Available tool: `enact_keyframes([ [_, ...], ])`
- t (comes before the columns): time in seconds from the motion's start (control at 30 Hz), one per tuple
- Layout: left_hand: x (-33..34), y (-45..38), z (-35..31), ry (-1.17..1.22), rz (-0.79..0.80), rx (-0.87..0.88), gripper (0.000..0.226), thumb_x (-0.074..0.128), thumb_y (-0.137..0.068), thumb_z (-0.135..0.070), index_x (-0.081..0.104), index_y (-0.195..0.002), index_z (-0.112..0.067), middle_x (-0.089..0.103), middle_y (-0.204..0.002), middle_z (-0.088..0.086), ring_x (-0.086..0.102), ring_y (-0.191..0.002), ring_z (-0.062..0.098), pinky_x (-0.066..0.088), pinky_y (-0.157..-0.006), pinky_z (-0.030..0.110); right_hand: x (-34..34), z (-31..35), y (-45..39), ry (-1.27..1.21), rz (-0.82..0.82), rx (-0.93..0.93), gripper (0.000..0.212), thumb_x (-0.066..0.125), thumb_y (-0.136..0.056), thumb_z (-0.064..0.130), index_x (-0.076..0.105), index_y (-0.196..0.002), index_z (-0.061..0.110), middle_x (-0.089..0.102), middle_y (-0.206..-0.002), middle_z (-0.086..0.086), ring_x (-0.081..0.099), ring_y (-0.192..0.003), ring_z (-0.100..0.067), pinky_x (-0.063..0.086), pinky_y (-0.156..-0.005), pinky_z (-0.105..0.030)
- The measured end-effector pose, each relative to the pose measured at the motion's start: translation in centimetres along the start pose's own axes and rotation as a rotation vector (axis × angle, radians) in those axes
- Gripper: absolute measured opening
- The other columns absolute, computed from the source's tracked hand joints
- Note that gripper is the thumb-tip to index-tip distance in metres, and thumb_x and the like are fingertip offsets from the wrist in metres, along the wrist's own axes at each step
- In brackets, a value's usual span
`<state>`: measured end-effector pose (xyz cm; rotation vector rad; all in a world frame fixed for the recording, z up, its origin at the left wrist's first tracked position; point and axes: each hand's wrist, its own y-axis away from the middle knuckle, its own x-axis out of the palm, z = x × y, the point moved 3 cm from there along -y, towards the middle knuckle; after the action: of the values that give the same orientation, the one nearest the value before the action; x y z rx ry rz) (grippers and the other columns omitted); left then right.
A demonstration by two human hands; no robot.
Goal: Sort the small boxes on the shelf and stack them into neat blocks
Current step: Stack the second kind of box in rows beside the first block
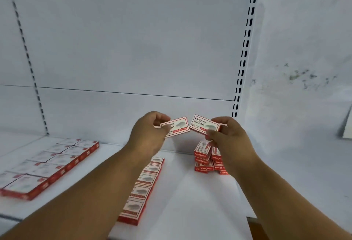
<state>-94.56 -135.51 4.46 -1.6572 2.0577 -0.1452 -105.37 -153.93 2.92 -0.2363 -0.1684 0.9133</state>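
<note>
My left hand (147, 133) grips one small red-and-white staple box (179, 126) by its left end. My right hand (226, 135) pinches a second staple box (202, 124) by its right end. Both boxes are held up above the white shelf (190, 201), tilted toward each other with a small gap between them. Below my right hand a loose pile of the same boxes (204, 158) stands at the back of the shelf. A single row of flat boxes (142, 188) runs from front to back under my left forearm.
A flat block of larger red-and-white boxes (47, 165) lies on the left part of the shelf. A slotted upright (244, 49) rises at the back right, another slotted upright (28, 58) at the left. A stained white wall (304, 87) stands to the right.
</note>
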Motion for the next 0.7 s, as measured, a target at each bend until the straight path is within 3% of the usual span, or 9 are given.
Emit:
enact_keyframes([
  [0.2,-7.1,3.9,2.3,0.076,0.111,-0.002,0.02,0.07,-0.087,-0.015,0.07,-0.087,-0.035,0.074,-0.078,-0.015,0.069,-0.064,0.006,0.048,-0.052,0.016,3.4,1.4,4.9,0.074,0.298,0.028,0.022,0.066,-0.087,0.001,0.069,-0.095,0.021,0.075,-0.095,-0.01,0.065,-0.075,-0.029,0.051,-0.07,-0.038],
  [0.3,-10.3,5.5,4.4,0.055,0.128,-0.021,0.021,0.07,-0.087,-0.014,0.071,-0.085,-0.035,0.074,-0.077,-0.012,0.07,-0.065,0.007,0.052,-0.053,0.02,6.2,1.2,7.7,0.177,0.36,0.03,0.02,0.065,-0.087,0.0,0.067,-0.1,0.015,0.076,-0.093,-0.009,0.065,-0.073,-0.021,0.051,-0.069,-0.031],
  [0.37,-12.4,6.2,5.6,0.019,0.15,-0.026,0.025,0.07,-0.087,-0.017,0.07,-0.084,-0.041,0.074,-0.076,-0.011,0.071,-0.067,0.011,0.057,-0.06,0.032,8.2,0.8,9.5,0.234,0.345,0.052,0.02,0.066,-0.087,0.001,0.068,-0.1,0.016,0.076,-0.092,-0.007,0.067,-0.073,-0.019,0.051,-0.07,-0.029],
  [0.43,-14.2,6.6,6.8,-0.009,0.187,-0.032,0.026,0.07,-0.087,-0.02,0.068,-0.084,-0.046,0.074,-0.072,-0.009,0.071,-0.063,0.012,0.058,-0.063,0.035,10.2,0.3,11.0,0.258,0.318,0.071,0.021,0.066,-0.086,0.0,0.069,-0.098,0.016,0.076,-0.091,-0.008,0.067,-0.073,-0.02,0.05,-0.069,-0.031],
  [0.53,-16.0,6.6,8.6,-0.056,0.238,-0.038,0.02,0.072,-0.086,-0.024,0.07,-0.081,-0.043,0.072,-0.07,-0.016,0.07,-0.06,0.005,0.052,-0.058,0.027,12.2,-0.7,12.7,0.291,0.254,0.083,0.021,0.069,-0.085,0.001,0.07,-0.097,0.018,0.075,-0.088,-0.01,0.068,-0.073,-0.021,0.048,-0.064,-0.032],
  [0.6,-16.3,6.4,9.5,-0.095,0.27,-0.039,0.015,0.072,-0.085,-0.026,0.071,-0.08,-0.04,0.071,-0.072,-0.018,0.068,-0.061,0.0,0.048,-0.053,0.02,13.0,-1.5,13.4,0.334,0.182,0.111,0.017,0.071,-0.085,0.007,0.072,-0.095,0.021,0.075,-0.084,-0.006,0.068,-0.068,-0.016,0.048,-0.059,-0.026],
  [0.7,-15.8,6.4,10.5,-0.136,0.313,-0.019,0.01,0.071,-0.086,-0.027,0.07,-0.083,-0.037,0.07,-0.077,-0.016,0.065,-0.063,-0.007,0.04,-0.044,0.006,13.5,-2.2,14.1,0.418,0.058,0.143,0.009,0.07,-0.087,0.014,0.072,-0.091,0.023,0.075,-0.081,0.002,0.071,-0.067,-0.01,0.055,-0.059,-0.023],
])
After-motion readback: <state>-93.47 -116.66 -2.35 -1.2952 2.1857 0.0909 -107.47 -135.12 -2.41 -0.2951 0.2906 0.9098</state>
